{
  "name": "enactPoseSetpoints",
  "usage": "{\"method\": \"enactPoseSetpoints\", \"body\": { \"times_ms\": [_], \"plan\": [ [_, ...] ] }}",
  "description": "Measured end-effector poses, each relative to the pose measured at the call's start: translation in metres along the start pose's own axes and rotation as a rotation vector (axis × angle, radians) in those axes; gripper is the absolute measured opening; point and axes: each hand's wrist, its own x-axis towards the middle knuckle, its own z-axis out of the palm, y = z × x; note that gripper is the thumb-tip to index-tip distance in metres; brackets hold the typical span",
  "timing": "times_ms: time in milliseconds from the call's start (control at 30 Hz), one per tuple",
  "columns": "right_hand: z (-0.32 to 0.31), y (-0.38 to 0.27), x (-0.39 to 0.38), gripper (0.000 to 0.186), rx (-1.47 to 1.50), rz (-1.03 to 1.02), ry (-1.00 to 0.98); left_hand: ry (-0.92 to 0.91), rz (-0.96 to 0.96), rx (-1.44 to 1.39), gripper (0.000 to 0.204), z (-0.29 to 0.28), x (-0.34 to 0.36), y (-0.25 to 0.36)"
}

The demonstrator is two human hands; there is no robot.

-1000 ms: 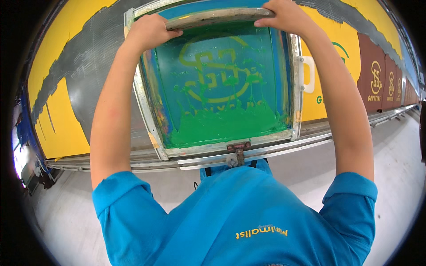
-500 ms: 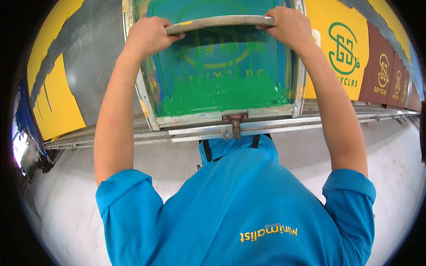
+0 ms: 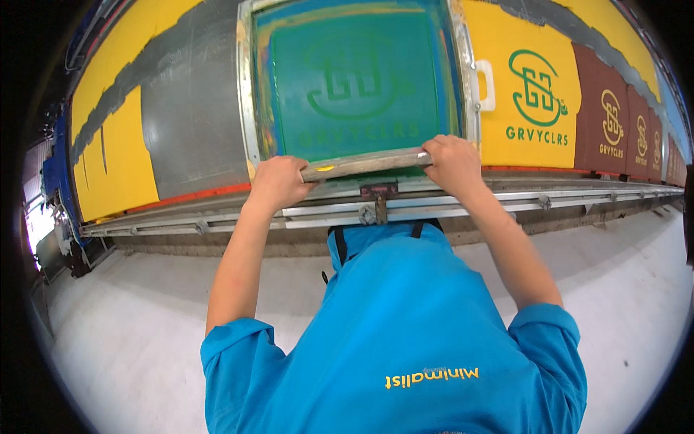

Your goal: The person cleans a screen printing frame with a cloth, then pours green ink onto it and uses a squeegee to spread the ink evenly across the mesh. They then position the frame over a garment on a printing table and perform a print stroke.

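Observation:
Both my hands grip a long squeegee (image 3: 367, 166) with a worn grey handle, lying across the near end of a screen-printing frame (image 3: 246, 94). My left hand (image 3: 279, 185) wraps round its left end, my right hand (image 3: 454, 166) round its right end. Beyond it stretches the frame's mesh (image 3: 354, 43), coated with a thin green ink layer, and a round emblem with lettering shows faintly through. The squeegee's blade is hidden beneath the handle. At the frame's near edge a rusty metal bracket (image 3: 379, 195) meets the rail.
A metal rail (image 3: 549, 201) with bolts runs along the table's near edge. To the right lie a yellow panel (image 3: 499, 72) with a green emblem and brown panels (image 3: 603, 94) with yellow emblems. Grey panel (image 3: 191, 123) is at left. A white handle (image 3: 486, 85) juts from the frame's right side.
My hands have drawn the squeegee toward me, from the far part of the screen to its near end. The thick green ink ahead of it is swept away, leaving the emblem clearer.

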Motion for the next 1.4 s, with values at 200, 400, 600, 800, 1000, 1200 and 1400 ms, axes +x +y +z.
{"method": "enactPoseSetpoints", "body": {
  "times_ms": [200, 400, 600, 800, 1000, 1200, 1400],
  "plan": [
    [-0.038, 0.038, 0.116, 0.028, -0.090, 0.019, 0.001, 0.199, 0.076, 0.019, 0.052, -0.080, 0.088, -0.036],
    [-0.069, 0.074, 0.261, 0.041, -0.186, 0.224, -0.125, 0.268, 0.099, 0.130, 0.056, -0.176, 0.210, -0.058],
    [-0.049, 0.114, 0.300, 0.042, -0.309, 0.083, -0.045, 0.349, 0.156, 0.180, 0.059, -0.185, 0.256, -0.060],
    [-0.051, 0.110, 0.286, 0.043, -0.327, 0.102, -0.045, 0.356, 0.116, 0.180, 0.053, -0.180, 0.251, -0.052],
    [-0.027, 0.091, 0.197, 0.033, -0.246, 0.083, 0.016, 0.331, 0.087, 0.041, 0.043, -0.112, 0.181, -0.027],
    [-0.010, 0.067, 0.076, 0.023, -0.136, -0.075, 0.061, 0.348, 0.086, -0.059, 0.040, -0.036, 0.089, 0.004],
    [-0.007, 0.022, -0.037, 0.037, -0.061, -0.014, 0.028, 0.241, 0.059, -0.042, 0.044, 0.030, -0.004, 0.037]
  ]
}}
